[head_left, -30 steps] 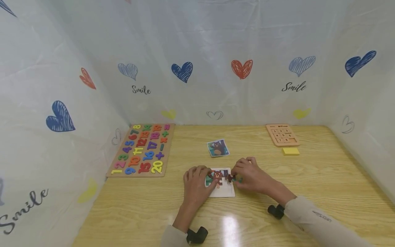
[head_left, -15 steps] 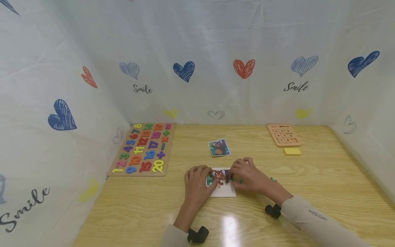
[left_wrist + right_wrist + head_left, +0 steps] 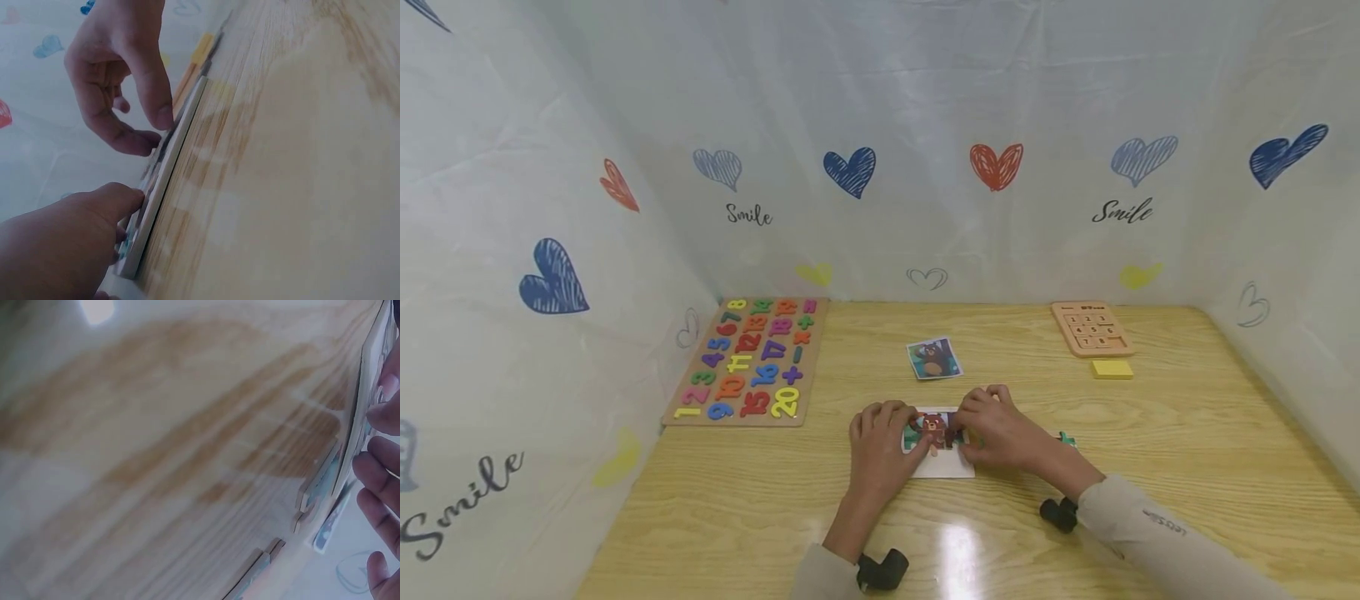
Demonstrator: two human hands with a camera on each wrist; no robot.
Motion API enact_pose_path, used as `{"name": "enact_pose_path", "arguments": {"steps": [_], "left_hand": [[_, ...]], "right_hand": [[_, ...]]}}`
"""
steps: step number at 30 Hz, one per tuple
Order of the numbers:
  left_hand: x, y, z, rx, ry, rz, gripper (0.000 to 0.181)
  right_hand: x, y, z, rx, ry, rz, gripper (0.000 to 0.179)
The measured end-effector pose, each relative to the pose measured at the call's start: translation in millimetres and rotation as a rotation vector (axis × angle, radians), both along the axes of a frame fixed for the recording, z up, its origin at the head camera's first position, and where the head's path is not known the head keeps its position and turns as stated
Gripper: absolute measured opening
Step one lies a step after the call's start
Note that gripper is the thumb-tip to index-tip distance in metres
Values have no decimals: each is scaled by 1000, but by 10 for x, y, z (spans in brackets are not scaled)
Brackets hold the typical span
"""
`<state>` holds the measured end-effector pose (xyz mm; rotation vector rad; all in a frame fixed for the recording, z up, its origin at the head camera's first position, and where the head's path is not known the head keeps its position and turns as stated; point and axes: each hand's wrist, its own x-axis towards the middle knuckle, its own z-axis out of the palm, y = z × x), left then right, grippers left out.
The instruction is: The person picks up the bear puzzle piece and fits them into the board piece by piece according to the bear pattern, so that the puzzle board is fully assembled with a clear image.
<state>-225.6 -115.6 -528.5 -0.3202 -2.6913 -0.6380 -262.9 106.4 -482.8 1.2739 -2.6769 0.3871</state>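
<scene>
A white jigsaw board (image 3: 943,467) lies flat on the table, its upper part covered by joined pieces that picture a brown bear (image 3: 933,427). My left hand (image 3: 880,446) grips the board's left side, fingers bent at the edge and thumb over the pieces. At the upper right of the picture, my right hand (image 3: 1000,429) pinches a dark jigsaw piece (image 3: 955,435) between thumb and forefinger, right at the bear piece's side. Its fingers hide most of that piece. In the left wrist view, the thumb and forefinger come down close over the board (image 3: 164,187).
Loose jigsaw pieces (image 3: 320,478) lie right of the board; a green one (image 3: 1066,438) shows behind my right wrist. Beyond the board is a bear picture card (image 3: 934,358). A number board (image 3: 745,362) stands left, a wooden number slide puzzle (image 3: 1092,329) and yellow block (image 3: 1112,369) back right.
My right hand has moved slightly left and brought the dark piece down against the bear picture. A loose green piece has come into view behind the right wrist. The left hand stays in place.
</scene>
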Motion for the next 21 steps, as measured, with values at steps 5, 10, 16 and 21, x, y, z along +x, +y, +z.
{"name": "enact_pose_path", "arguments": {"steps": [5, 10, 16, 21], "left_hand": [[3, 16, -2, -8, 6, -2, 32], [1, 25, 13, -16, 22, 4, 31], [2, 71, 6, -54, 15, 42, 34], [-4, 160, 12, -97, -2, 99, 44]], "right_hand": [[7, 0, -15, 0, -12, 10, 13], [25, -15, -2, 12, -25, -8, 14], [61, -25, 2, 41, -12, -36, 15], [100, 8, 21, 12, 1, -37, 17]]}}
